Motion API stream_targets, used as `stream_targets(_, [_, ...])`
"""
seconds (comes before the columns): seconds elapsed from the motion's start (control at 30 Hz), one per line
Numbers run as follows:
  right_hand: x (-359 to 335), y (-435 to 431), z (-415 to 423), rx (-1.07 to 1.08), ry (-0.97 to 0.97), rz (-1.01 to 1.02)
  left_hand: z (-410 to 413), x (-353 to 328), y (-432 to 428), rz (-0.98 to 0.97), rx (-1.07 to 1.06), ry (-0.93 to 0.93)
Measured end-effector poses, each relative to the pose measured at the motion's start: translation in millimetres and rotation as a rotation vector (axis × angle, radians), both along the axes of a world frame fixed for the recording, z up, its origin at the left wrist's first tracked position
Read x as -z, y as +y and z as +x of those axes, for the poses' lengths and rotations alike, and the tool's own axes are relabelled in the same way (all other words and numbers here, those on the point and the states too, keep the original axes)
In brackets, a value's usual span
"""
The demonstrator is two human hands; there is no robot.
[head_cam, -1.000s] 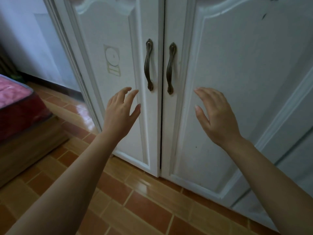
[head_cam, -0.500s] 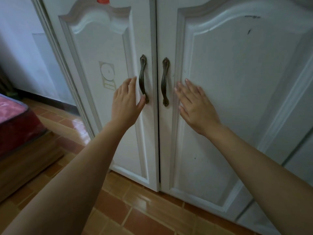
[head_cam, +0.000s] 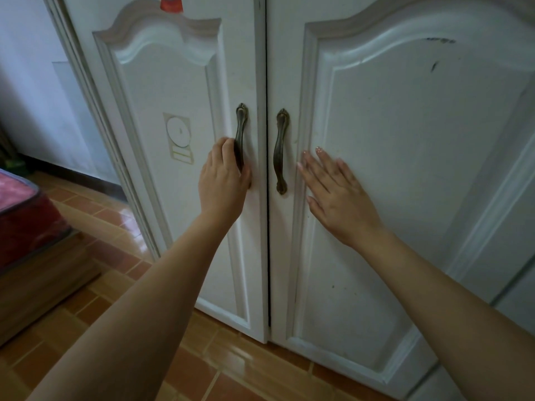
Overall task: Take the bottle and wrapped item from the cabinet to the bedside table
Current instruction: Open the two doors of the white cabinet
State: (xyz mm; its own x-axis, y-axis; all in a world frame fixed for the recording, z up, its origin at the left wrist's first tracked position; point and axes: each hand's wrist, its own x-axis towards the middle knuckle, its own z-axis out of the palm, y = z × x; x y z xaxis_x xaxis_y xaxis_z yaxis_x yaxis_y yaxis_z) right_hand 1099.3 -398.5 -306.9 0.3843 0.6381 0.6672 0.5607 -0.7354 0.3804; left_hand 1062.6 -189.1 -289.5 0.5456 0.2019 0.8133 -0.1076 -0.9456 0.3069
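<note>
The left hand [head_cam: 223, 180], spread a second ago, now grips the left handle [head_cam: 241, 131]. The right hand [head_cam: 335, 192], fingers straight, is at 3 o'clock of the right handle [head_cam: 280, 151]. The shut cabinet [head_cam: 405, 169] hides the bottle and wrapped item.

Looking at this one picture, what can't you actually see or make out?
Head view:
Bottle and wrapped item: behind the shut cabinet doors.
Left handle: lower part covered by the left hand.
Red sticker: cut off by the top edge.
Bed: mostly past the left edge.
Bedside table: out of frame.
</note>
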Motion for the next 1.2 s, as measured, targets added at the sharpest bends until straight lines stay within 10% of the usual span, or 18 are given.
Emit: stream_targets(1.2, [-6.8,6.6,-22.7,0.126,0.117,-0.079,-48.3,-2.7,0.9,-0.235,-0.006,-0.016])
